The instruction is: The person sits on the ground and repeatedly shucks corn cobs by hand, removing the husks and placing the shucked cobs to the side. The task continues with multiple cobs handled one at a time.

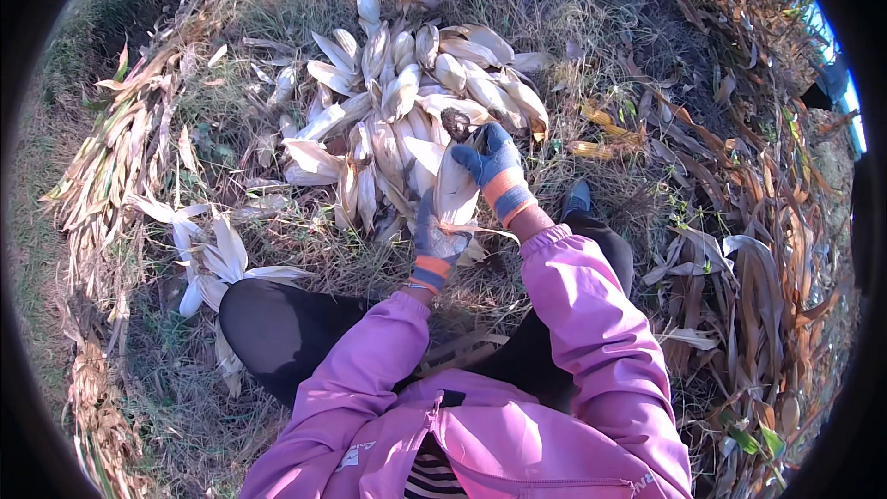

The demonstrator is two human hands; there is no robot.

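Observation:
In front of my knees I hold an ear of corn [454, 194] wrapped in pale dry husk, its tip pointing away from me. My left hand [438, 235], in a grey glove with an orange cuff band, is closed around its lower end. At the upper right side of the husk, my right hand [497, 164], in a blue glove with orange bands, grips near the dark silk tip [455, 124]. Just beyond both hands lies a pile of unhusked corn ears [400, 92].
Two bare yellow cobs [605, 137] lie on the grass to the right of the pile. Empty husks [226, 254] are spread near my left knee. Dry cornstalks [120, 157] line the left side, and more stalks with brown leaves [767, 305] lie along the right.

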